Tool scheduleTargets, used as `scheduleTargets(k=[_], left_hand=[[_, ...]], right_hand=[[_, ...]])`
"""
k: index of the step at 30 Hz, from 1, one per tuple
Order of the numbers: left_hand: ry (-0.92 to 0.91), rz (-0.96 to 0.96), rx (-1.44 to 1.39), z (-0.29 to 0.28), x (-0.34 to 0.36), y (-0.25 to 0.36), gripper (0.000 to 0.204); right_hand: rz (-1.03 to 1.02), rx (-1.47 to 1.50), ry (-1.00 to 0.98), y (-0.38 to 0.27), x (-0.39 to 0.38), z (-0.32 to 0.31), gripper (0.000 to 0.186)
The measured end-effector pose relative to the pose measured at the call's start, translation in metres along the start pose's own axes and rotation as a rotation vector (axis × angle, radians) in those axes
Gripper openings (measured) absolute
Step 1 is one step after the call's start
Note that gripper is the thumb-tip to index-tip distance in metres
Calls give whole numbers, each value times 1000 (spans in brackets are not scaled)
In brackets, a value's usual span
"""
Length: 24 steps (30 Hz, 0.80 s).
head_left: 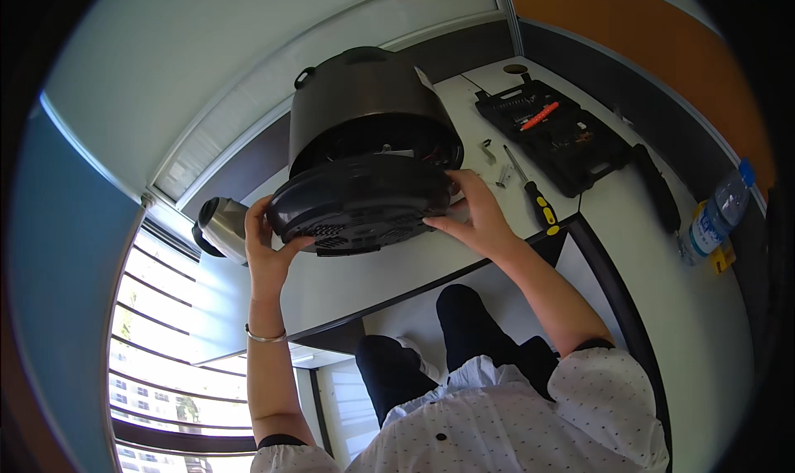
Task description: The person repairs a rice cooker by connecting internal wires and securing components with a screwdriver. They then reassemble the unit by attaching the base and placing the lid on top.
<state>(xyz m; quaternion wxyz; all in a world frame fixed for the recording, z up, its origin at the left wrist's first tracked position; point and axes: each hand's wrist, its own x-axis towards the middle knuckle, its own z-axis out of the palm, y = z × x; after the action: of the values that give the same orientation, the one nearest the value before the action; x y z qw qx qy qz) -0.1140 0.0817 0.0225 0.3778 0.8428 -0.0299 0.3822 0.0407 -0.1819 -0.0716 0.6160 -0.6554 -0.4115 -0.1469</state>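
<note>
A dark grey appliance body [364, 96], which looks like an electric cooker, lies on its side on the white desk. Its open underside faces me, and some inner parts and wires show in the dark gap. Between my hands is the round black base cover [360, 198], tilted away from the body at its upper rim, with vent slots low on its face. My left hand [269, 254] grips the cover's left edge, thumb near the vents. The right edge is held by my right hand [476, 216], thumb in front and fingers behind. Whether the cover still touches the body is hidden.
Right of the cooker lie a yellow-and-black screwdriver [540, 201], small metal parts [503, 175] and an open black tool case [571, 154] with a red tool [540, 115] on it. A water bottle [716, 216] stands far right. A silver kettle-like vessel [224, 226] is at left.
</note>
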Motion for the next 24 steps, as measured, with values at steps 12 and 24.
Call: scheduleTargets(k=[12,24], left_hand=[[-108,159,-12,21,25,3,81],[-122,127,44,40,45,14,75]], right_hand=[[45,-46,95,17,0,-5,57],[-22,-100,163,33,10,-12,65]])
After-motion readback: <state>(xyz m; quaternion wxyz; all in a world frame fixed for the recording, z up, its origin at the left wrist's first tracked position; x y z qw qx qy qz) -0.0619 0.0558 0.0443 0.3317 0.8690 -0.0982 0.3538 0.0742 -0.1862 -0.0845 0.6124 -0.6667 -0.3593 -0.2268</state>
